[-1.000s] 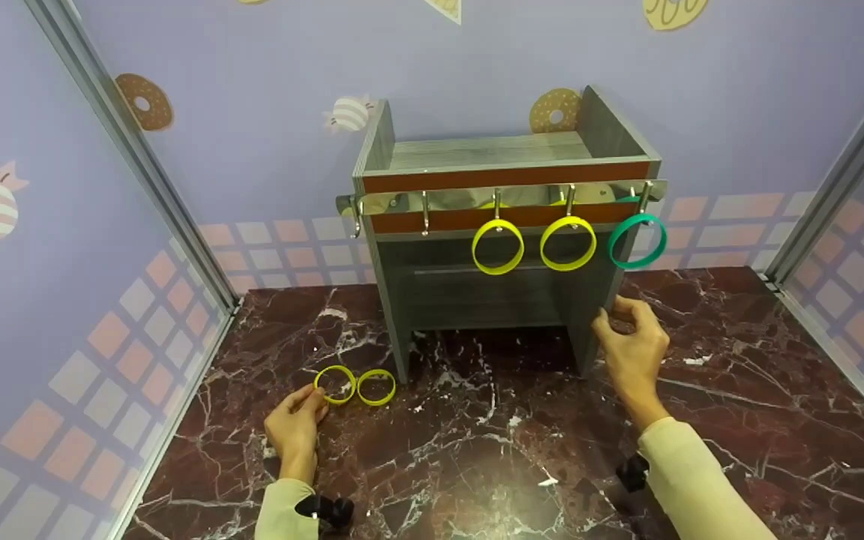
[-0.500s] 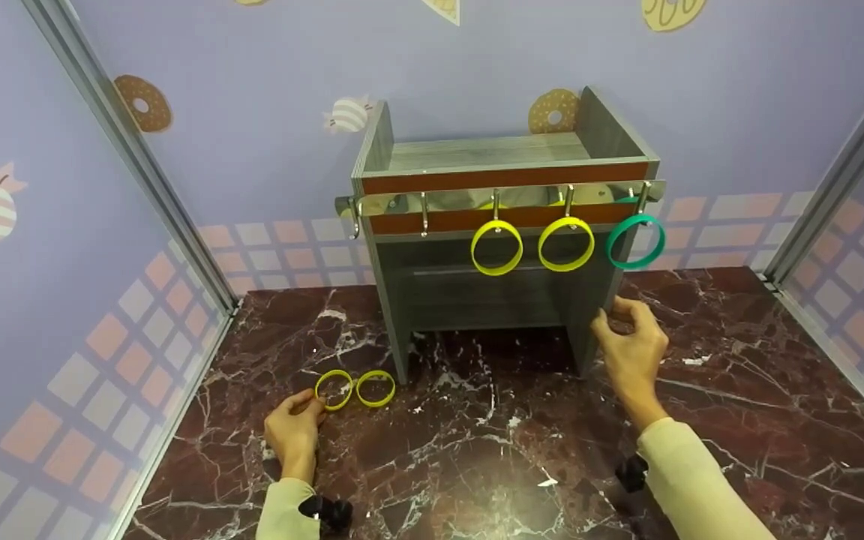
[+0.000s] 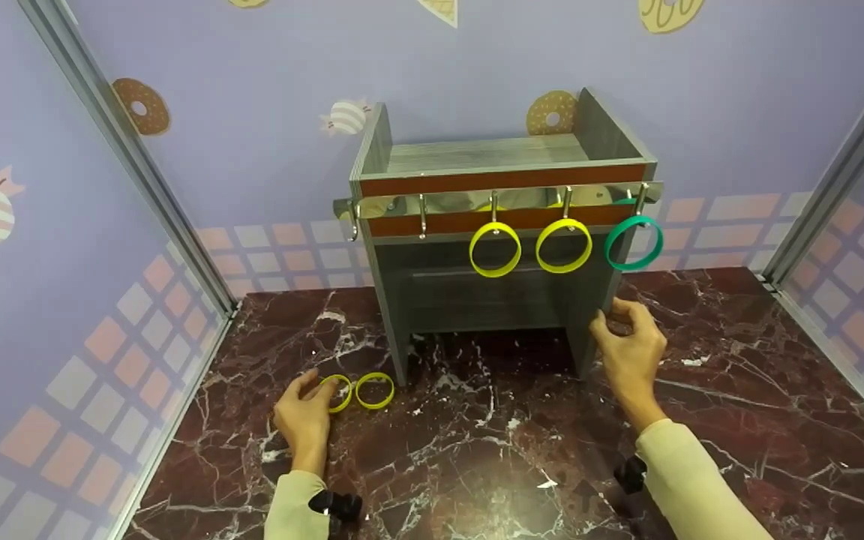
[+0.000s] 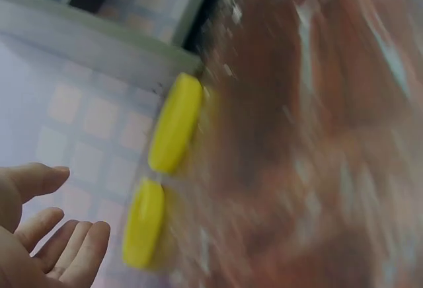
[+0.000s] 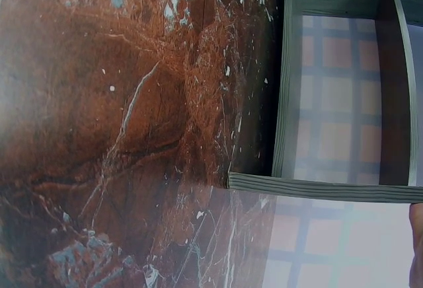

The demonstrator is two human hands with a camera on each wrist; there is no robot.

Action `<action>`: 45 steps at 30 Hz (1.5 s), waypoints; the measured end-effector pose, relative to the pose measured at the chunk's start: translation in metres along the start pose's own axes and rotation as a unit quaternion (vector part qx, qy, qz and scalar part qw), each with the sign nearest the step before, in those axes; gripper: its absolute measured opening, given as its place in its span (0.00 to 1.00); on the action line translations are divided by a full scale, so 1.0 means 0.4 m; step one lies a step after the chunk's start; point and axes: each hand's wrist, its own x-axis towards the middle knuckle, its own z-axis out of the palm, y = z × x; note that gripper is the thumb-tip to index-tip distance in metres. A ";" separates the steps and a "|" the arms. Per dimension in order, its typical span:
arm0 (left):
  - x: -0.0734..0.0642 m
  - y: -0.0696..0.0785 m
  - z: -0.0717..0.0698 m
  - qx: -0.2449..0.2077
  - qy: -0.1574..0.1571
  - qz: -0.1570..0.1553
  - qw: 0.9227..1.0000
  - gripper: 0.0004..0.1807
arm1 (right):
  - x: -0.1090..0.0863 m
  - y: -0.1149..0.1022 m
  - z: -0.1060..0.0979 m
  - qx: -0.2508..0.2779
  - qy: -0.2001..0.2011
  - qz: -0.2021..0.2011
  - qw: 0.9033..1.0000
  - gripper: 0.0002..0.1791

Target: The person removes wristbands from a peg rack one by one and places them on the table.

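My left hand (image 3: pixel 303 416) hovers by two yellow rings lying side by side on the marbled tabletop, its fingers overlapping the left ring (image 3: pixel 350 393) in the head view. The left wrist view shows thumb and fingers spread with a gap before the nearer yellow ring (image 4: pixel 143 225); the other yellow ring (image 4: pixel 175 123) lies beyond. With thumb and fingers, my right hand (image 3: pixel 634 360) grips the right side panel of a grey wooden shelf (image 3: pixel 432 285). From its metal hook rail (image 3: pixel 447 201) hang two yellow rings, one here (image 3: pixel 496 274), and a green ring (image 3: pixel 631 268) at the right end.
The two left hooks, including the second hook (image 3: pixel 423 217), carry nothing. Patterned purple walls (image 3: pixel 252 150) enclose the back and both sides of the tabletop (image 3: pixel 462 480). White flecks are scattered over the table.
My left hand has let go of the left yellow ring, its fingers parting and shifting slightly up and right. That ring now lies beside the other one. My right hand keeps its place on the shelf.
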 end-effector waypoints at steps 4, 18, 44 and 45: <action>-0.007 0.041 0.020 -0.035 -0.021 0.011 0.999 0.23 | -0.001 -0.002 0.001 0.001 -0.001 0.000 1.000 0.09; -0.030 0.179 0.117 -0.159 -0.058 0.094 0.981 0.23 | -0.002 0.000 0.000 0.005 -0.001 0.005 1.000 0.09; -0.025 0.241 0.190 -0.138 -0.034 0.198 0.970 0.15 | -0.001 -0.004 0.001 0.008 -0.003 0.009 1.000 0.09; -0.023 0.240 0.191 -0.135 -0.031 0.201 0.970 0.15 | -0.001 -0.005 0.000 0.006 -0.003 0.009 1.000 0.09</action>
